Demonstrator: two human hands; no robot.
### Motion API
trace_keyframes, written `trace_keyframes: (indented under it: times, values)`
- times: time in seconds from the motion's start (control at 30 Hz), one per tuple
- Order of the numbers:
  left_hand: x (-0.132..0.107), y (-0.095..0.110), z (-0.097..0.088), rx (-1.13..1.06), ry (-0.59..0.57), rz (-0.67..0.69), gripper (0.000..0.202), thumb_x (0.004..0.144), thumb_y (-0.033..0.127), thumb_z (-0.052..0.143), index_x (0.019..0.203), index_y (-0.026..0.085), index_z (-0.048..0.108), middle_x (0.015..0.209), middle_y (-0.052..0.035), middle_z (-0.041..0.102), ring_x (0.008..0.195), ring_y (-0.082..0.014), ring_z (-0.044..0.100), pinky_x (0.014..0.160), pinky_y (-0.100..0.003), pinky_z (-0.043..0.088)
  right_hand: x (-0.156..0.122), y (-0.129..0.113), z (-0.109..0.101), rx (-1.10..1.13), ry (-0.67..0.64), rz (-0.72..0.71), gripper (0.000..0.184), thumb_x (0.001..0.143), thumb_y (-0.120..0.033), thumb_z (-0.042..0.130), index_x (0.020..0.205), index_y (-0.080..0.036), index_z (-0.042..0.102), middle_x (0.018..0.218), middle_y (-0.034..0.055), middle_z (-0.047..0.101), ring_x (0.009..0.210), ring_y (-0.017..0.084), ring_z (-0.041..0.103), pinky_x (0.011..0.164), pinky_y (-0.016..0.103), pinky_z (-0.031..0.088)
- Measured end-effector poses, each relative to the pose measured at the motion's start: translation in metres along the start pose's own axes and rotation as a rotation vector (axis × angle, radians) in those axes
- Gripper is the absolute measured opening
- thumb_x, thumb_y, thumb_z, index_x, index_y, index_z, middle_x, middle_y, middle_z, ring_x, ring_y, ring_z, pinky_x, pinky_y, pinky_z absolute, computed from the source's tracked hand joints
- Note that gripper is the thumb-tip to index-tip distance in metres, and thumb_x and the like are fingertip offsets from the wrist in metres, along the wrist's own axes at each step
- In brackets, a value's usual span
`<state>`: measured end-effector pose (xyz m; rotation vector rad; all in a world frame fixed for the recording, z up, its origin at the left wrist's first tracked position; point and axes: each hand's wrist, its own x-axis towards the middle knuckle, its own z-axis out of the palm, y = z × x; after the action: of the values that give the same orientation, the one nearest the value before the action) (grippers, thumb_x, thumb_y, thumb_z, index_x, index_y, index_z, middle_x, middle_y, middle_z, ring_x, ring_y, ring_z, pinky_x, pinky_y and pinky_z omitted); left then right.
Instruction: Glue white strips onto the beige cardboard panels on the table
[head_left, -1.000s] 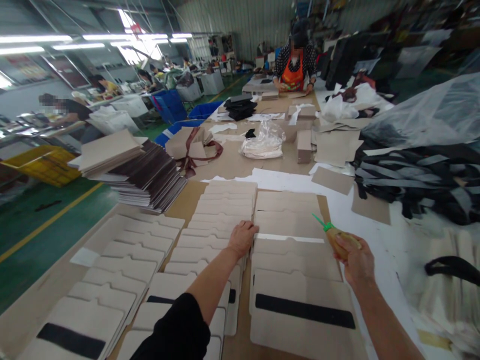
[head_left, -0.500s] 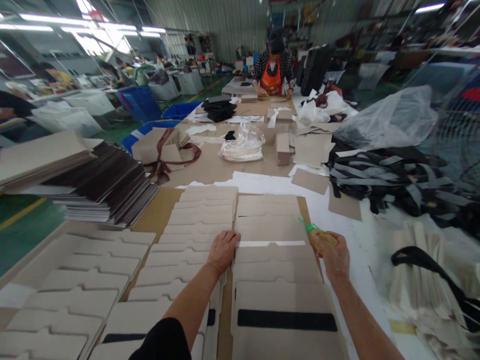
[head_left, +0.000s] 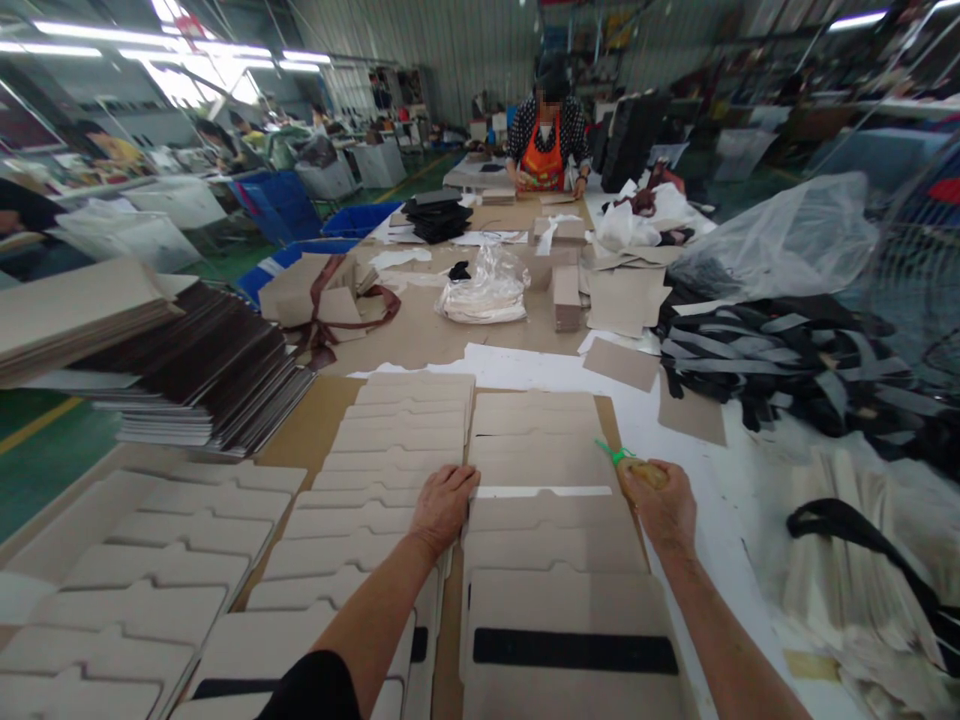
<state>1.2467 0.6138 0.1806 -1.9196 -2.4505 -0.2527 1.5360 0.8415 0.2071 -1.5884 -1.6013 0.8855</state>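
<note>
My left hand (head_left: 444,508) lies flat, palm down, on the middle column of overlapping beige panels (head_left: 349,517). Its fingertips reach the left edge of the right column of beige panels (head_left: 551,545), close to a narrow white strip (head_left: 544,492) that crosses it. At that column's right edge, my right hand (head_left: 667,508) is closed around a yellowish-brown lump with a green tie (head_left: 645,473). What the lump is made of I cannot make out. Nearer to me, a black band (head_left: 574,650) runs across one panel of the right column.
More overlapping panels (head_left: 142,585) lie at left, below a stack of dark sheets (head_left: 202,370). Black and grey straps (head_left: 757,350) are heaped at right, above pale fabric pieces (head_left: 847,560). Plastic-wrapped white material (head_left: 486,290) sits mid-table. A person in an orange apron (head_left: 546,158) works at the far end.
Both hands have stayed almost in place. The right hand and its lump have shifted very slightly, and the view has moved a little.
</note>
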Motion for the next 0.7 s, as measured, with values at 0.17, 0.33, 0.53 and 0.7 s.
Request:
trace_keyframes:
  times: [0.17,0.33,0.53,0.7]
  values:
    - [-0.001,0.001,0.0,-0.025,0.003,-0.007,0.041,0.092,0.014,0.053,0.13,0.024,0.064,0.133,-0.0073,0.065,0.118,-0.0262,0.052,0.103,-0.044,0.048,-0.002,-0.014,0.005,-0.151,-0.011,-0.066,0.057,0.063,-0.06,0.068,0.103,-0.019,0.063,0.101,0.0108,0.064,0.091,0.028,0.059,0.085,0.042,0.048]
    - [-0.001,-0.001,0.003,-0.024,0.008,0.001,0.04,0.093,0.013,0.051,0.129,0.022,0.064,0.134,-0.0057,0.065,0.117,-0.0261,0.051,0.103,-0.043,0.047,-0.009,-0.021,0.013,-0.138,-0.051,-0.084,0.056,0.065,-0.059,0.068,0.102,-0.019,0.062,0.101,0.0102,0.063,0.09,0.027,0.059,0.084,0.043,0.048]
    - [-0.001,0.0,0.0,-0.035,-0.001,-0.003,0.038,0.094,0.014,0.052,0.129,0.023,0.064,0.133,-0.0049,0.065,0.116,-0.0263,0.051,0.101,-0.043,0.046,-0.019,-0.027,0.026,-0.145,-0.102,-0.108,0.053,0.068,-0.056,0.068,0.105,-0.018,0.061,0.102,0.0101,0.062,0.092,0.03,0.059,0.087,0.047,0.048]
    - [-0.001,0.002,-0.002,-0.05,-0.004,-0.003,0.038,0.094,0.014,0.053,0.129,0.022,0.063,0.133,-0.0056,0.065,0.117,-0.026,0.05,0.102,-0.043,0.045,-0.032,-0.039,0.04,-0.1,-0.152,-0.115,0.052,0.067,-0.055,0.071,0.104,-0.02,0.06,0.1,0.0082,0.061,0.091,0.028,0.059,0.087,0.05,0.05]
